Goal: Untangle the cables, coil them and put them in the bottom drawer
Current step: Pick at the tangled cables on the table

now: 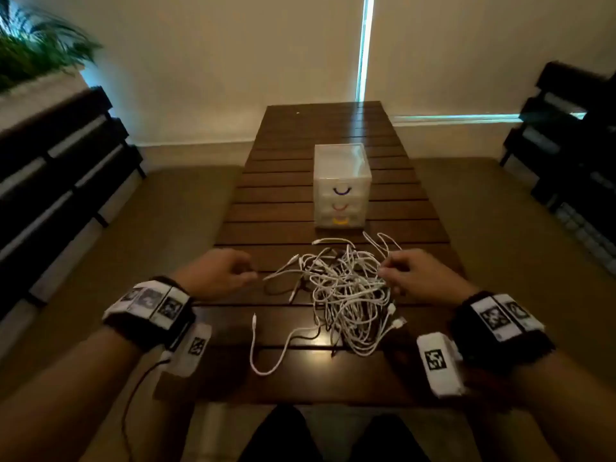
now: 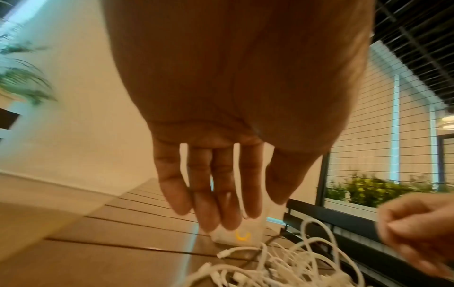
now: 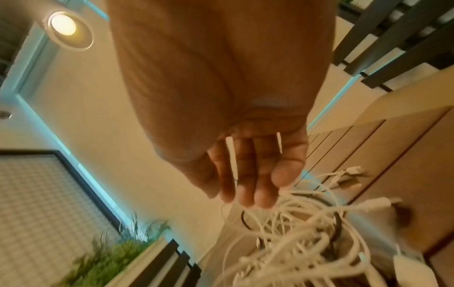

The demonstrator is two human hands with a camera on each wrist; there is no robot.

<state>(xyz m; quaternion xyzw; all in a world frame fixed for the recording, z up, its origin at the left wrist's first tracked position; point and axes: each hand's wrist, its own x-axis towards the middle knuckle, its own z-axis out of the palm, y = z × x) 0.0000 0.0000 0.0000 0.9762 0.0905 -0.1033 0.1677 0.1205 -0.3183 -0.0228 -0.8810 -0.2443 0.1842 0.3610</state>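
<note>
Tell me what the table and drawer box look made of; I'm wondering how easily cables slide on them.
Table: dark brown wood slats, by the gaps between boards; a glossy patch near the cables suggests a smooth varnish. Drawer box: frosted see-through plastic, probably, with coloured curved handles.

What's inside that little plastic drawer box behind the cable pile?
The drawer box has three shut drawers with purple, pink and yellow handles. Its cloudy walls show nothing definite inside. The white cables all lie tangled on the table before it.
</note>
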